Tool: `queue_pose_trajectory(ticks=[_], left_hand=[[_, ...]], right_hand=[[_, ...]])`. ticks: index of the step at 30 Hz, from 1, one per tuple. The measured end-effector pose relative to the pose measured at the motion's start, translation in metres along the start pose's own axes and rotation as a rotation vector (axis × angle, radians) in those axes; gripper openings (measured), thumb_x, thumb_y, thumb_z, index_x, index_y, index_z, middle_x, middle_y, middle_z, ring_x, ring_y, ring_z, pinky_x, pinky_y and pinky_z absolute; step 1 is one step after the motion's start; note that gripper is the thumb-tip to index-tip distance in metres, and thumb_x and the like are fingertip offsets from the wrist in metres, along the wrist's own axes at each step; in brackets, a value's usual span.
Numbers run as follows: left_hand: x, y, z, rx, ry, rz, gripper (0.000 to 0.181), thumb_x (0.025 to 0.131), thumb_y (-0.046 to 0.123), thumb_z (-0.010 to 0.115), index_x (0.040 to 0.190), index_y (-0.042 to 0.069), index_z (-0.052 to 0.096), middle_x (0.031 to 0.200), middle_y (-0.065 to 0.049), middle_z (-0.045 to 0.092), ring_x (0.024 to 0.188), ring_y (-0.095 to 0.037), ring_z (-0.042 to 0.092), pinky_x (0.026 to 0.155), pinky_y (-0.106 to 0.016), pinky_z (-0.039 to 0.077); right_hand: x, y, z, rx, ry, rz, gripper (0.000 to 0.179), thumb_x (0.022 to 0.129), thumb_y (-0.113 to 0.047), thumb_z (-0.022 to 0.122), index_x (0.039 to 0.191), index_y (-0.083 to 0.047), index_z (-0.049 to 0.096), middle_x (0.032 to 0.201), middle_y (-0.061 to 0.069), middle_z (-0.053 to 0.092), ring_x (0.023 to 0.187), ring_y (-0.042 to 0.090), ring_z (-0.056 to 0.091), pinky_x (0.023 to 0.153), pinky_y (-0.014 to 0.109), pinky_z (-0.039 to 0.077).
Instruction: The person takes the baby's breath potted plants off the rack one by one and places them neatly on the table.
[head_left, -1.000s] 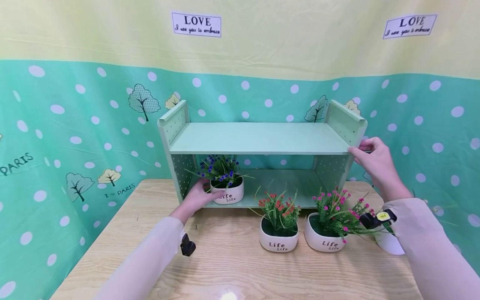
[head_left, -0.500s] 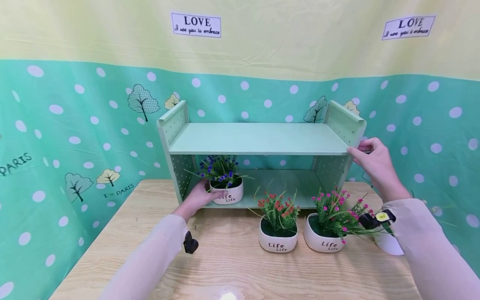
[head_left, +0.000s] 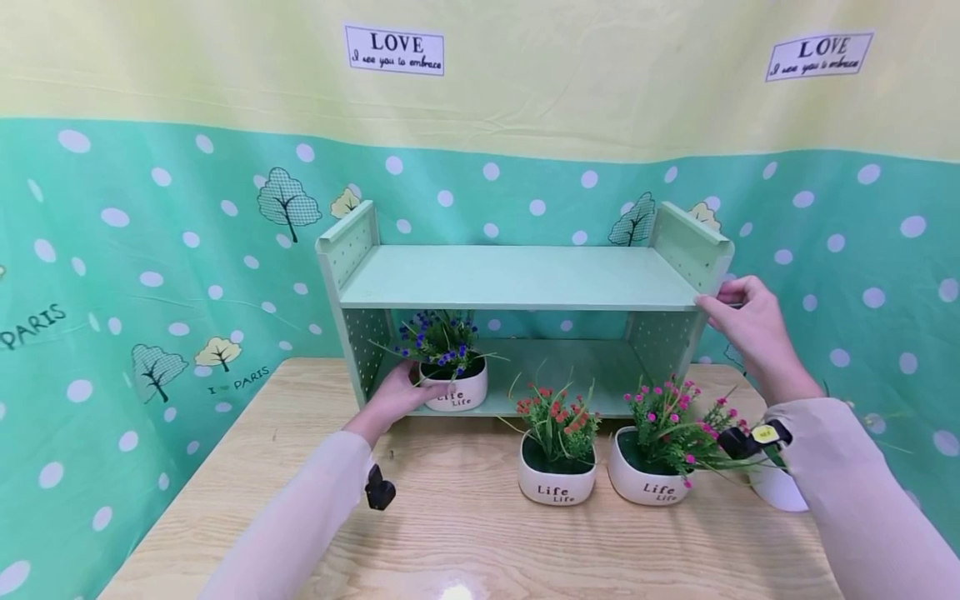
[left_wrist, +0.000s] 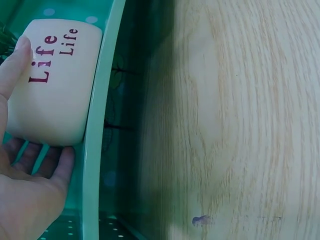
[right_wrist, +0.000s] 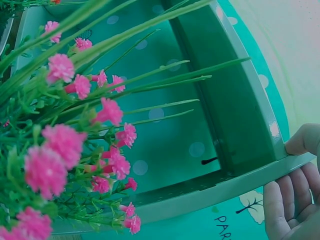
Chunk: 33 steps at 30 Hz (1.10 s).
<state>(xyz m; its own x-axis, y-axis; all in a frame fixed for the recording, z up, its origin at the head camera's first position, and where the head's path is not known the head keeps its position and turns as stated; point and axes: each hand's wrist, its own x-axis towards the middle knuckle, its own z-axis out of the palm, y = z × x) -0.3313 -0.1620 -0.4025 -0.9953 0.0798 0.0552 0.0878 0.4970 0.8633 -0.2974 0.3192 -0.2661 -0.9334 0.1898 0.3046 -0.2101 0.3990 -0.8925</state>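
Observation:
On the lower tier of the pale green two-tier shelf (head_left: 510, 279), at its left end, stands a white "Life" flowerpot (head_left: 467, 388) with blue-purple flowers (head_left: 442, 337). My left hand (head_left: 392, 395) grips this pot, thumb over its front. In the left wrist view the other fingers of the left hand (left_wrist: 35, 195) curve against the side of the flowerpot (left_wrist: 62, 107), near the shelf's front lip (left_wrist: 95, 150). My right hand (head_left: 753, 325) holds the front edge of the shelf's right side panel. In the right wrist view that hand (right_wrist: 297, 197) has thumb and fingers on opposite sides of the panel edge.
On the wooden table (head_left: 450, 517), before the shelf, stand white pots with orange-red flowers (head_left: 558, 479) and pink flowers (head_left: 651, 483). Another white pot (head_left: 782, 485) is partly hidden behind the right forearm. A polka-dot curtain (head_left: 540, 183) hangs behind the shelf.

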Motion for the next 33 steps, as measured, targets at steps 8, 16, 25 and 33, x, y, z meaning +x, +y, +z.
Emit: queue_pose_trajectory(ticks=[8,16,25,33], left_hand=[[-0.004,-0.002,-0.001,0.009,0.002,0.009,0.104,0.075,0.052,0.085,0.151,0.002,0.034,0.147,-0.022,0.045,0.136,-0.039,0.042,0.111,-0.052,0.037],[-0.01,-0.007,-0.004,-0.012,0.001,0.012,0.107,0.073,0.054,0.086,0.15,0.001,0.035,0.147,-0.024,0.045,0.136,-0.04,0.042,0.109,-0.051,0.039],[-0.022,-0.009,-0.007,-0.067,0.019,0.02,0.101,0.07,0.05,0.089,0.147,0.008,0.039,0.143,-0.017,0.05,0.134,-0.037,0.044,0.112,-0.053,0.035],[-0.033,-0.005,-0.009,-0.091,0.004,0.049,0.1,0.068,0.047,0.091,0.147,0.01,0.041,0.139,-0.015,0.053,0.127,-0.034,0.049,0.109,-0.052,0.038]], right_hand=[[0.0,0.001,0.0,-0.003,0.005,0.006,0.026,0.099,-0.024,0.063,0.112,-0.012,0.044,0.11,0.003,0.042,0.092,0.008,0.049,0.08,0.012,0.052],[0.0,0.002,0.0,0.002,-0.003,0.001,0.026,0.099,-0.024,0.063,0.112,-0.012,0.044,0.11,0.003,0.043,0.092,0.009,0.049,0.078,0.012,0.052],[-0.002,0.001,0.001,0.013,-0.007,0.009,0.027,0.098,-0.025,0.065,0.111,-0.013,0.045,0.11,0.002,0.043,0.093,0.01,0.049,0.082,0.014,0.052],[-0.001,0.001,-0.001,0.015,-0.001,0.007,0.027,0.098,-0.025,0.065,0.111,-0.012,0.044,0.11,0.002,0.043,0.093,0.01,0.049,0.08,0.013,0.052]])
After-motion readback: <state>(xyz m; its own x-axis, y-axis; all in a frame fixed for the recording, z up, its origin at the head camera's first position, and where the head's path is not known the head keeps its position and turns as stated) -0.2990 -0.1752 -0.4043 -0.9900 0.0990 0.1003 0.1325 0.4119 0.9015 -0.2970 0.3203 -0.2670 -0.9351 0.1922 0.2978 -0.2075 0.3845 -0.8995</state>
